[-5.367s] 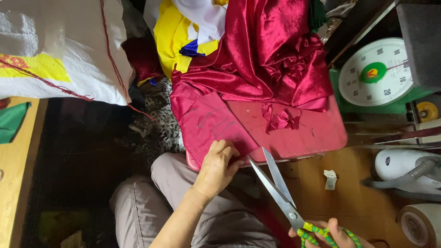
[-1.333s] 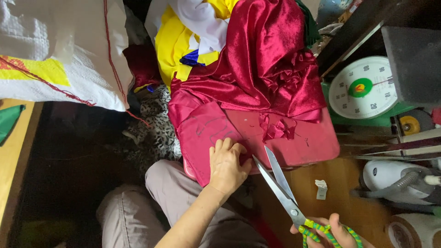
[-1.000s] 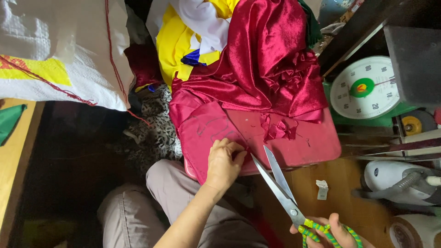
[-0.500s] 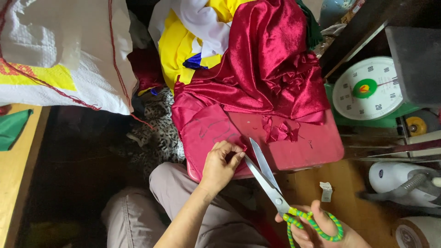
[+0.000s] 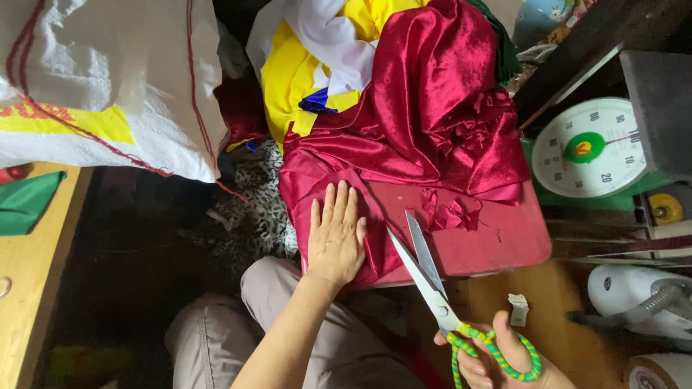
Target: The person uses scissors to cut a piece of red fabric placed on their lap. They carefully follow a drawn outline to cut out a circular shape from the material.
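Observation:
Shiny dark red satin cloth [image 5: 425, 108] is heaped on a red board [image 5: 497, 241] in front of my knees. My left hand [image 5: 335, 234] lies flat, fingers spread, pressing the cloth's near edge onto the board. My right hand [image 5: 497, 360] grips large scissors [image 5: 425, 277] by handles wrapped in green and yellow cord. The blades are parted and point up toward the cloth, just right of my left hand. Small cut scraps of red cloth [image 5: 450, 212] lie on the board.
Yellow, white and blue fabric [image 5: 317, 57] is piled behind the red cloth. A white woven sack [image 5: 101, 79] sits at upper left, a dial scale [image 5: 591, 148] at right, a wooden surface [image 5: 36, 266] at left with green cloth [image 5: 25, 202]. Leopard-print cloth [image 5: 256, 216] lies beside my leg.
My left hand has gone from pinching the cloth edge to lying flat on it with fingers spread. The scissors have lifted closer to the cloth, blades still parted.

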